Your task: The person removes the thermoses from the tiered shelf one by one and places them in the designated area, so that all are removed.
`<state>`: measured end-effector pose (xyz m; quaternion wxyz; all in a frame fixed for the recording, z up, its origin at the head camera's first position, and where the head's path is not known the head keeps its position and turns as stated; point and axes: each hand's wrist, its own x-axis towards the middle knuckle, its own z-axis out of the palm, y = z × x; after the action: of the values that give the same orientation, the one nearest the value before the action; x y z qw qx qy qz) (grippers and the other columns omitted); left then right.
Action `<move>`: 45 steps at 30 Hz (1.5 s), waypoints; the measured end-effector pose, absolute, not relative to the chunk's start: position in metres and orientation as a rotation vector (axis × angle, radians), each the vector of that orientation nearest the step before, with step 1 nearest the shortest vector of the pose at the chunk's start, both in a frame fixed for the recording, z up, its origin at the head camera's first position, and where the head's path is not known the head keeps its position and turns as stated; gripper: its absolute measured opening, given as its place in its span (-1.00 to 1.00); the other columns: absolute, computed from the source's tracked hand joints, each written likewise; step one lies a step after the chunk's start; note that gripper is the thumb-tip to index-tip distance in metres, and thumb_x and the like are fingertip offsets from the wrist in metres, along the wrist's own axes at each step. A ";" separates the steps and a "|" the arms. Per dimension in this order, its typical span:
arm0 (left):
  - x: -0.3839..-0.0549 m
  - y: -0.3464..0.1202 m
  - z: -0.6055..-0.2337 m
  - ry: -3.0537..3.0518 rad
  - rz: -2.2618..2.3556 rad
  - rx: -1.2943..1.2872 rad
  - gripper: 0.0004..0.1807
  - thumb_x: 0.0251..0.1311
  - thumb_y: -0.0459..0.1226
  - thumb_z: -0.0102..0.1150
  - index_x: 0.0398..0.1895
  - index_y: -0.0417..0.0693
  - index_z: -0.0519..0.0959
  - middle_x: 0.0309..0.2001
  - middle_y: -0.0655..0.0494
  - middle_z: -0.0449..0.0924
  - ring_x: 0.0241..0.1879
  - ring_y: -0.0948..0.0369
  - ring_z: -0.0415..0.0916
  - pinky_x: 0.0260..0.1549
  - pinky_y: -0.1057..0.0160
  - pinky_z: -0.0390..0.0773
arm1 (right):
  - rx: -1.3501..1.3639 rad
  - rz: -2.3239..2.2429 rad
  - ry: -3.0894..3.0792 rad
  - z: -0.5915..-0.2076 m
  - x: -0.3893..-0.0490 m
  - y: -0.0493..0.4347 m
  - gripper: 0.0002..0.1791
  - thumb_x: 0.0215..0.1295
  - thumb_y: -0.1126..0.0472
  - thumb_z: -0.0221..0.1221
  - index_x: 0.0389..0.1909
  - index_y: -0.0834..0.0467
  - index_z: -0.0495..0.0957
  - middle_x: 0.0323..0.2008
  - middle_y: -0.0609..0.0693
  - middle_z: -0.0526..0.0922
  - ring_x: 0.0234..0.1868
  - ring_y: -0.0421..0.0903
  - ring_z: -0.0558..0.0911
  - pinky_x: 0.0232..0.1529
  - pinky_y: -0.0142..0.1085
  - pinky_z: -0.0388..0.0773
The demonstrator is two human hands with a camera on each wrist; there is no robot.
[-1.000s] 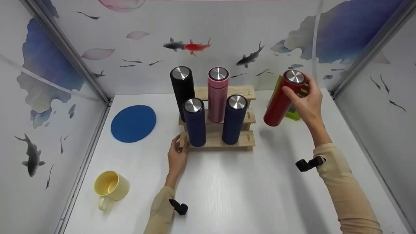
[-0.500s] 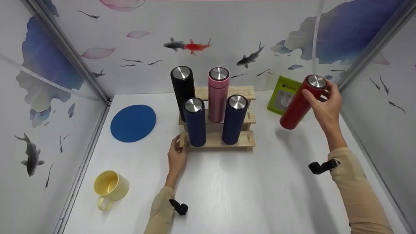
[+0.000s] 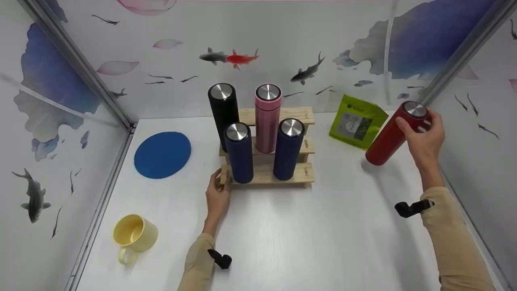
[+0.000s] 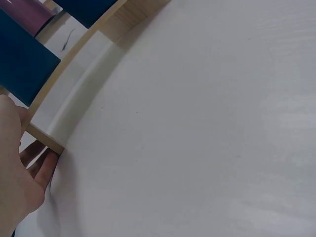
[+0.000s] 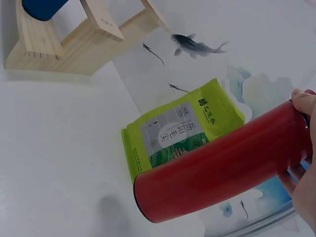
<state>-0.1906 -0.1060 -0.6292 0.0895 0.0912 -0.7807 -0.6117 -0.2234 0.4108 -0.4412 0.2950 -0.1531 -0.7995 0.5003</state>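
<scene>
My right hand (image 3: 426, 135) grips a red thermos flask (image 3: 391, 135) near its steel-topped lid. The flask is tilted, its base down and to the left, held above the table at the right. My left hand (image 3: 217, 198) holds the left end of the lowest step of a wooden stepped rack (image 3: 264, 173); in the left wrist view its fingers (image 4: 45, 168) curl by the rack's leg. Two dark blue flasks, one left (image 3: 241, 157) and one right (image 3: 288, 155), stand on that step. Behind them rise a black flask (image 3: 224, 117) and a pink flask (image 3: 267, 125).
A green packet (image 3: 355, 123) leans near the back wall, just left of the red flask. At the left lie a blue round mat (image 3: 162, 154) and, nearer, a yellow mug (image 3: 143, 236). Printed panels (image 3: 323, 32) enclose the white table (image 3: 282, 238) at back and sides.
My right hand has carried the red flask rightward and slightly nearer, away from the rack, uncovering the green packet. The left hand stays on the rack. The head view has shifted slightly.
</scene>
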 end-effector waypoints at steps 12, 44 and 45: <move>-0.192 -0.106 -0.626 -2.309 -1.827 0.250 -0.44 0.41 -0.28 0.16 0.45 0.00 0.36 0.09 -0.11 0.64 -0.02 0.05 0.58 0.05 0.07 0.54 | -0.597 1.285 -2.183 -0.455 -0.220 0.433 -0.25 0.28 -0.04 0.34 0.44 0.02 0.30 0.34 -0.04 0.43 0.26 -0.24 0.39 0.30 -0.30 0.45; -0.192 -0.106 -0.629 -2.307 -1.810 0.252 -0.46 0.40 -0.21 0.21 0.42 0.05 0.41 0.07 -0.09 0.66 -0.08 0.08 0.61 -0.01 0.11 0.57 | -0.722 1.351 -2.161 -0.476 -0.212 0.441 -0.19 0.28 -0.07 0.32 0.46 -0.05 0.16 0.44 -0.03 0.31 0.40 -0.17 0.32 0.44 -0.26 0.31; -0.192 -0.106 -0.629 -2.305 -1.813 0.252 -0.46 0.41 -0.21 0.21 0.42 0.04 0.41 0.07 -0.09 0.66 -0.07 0.08 0.61 0.00 0.11 0.57 | -0.715 1.350 -2.156 -0.474 -0.213 0.440 -0.18 0.28 -0.06 0.32 0.47 -0.04 0.15 0.45 -0.02 0.31 0.41 -0.17 0.32 0.45 -0.28 0.28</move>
<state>-0.1921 -0.1064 -0.6286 0.0989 0.0854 -0.7792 -0.6130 -0.2128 0.4404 -0.4745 0.2472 -0.2622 -0.7907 0.4950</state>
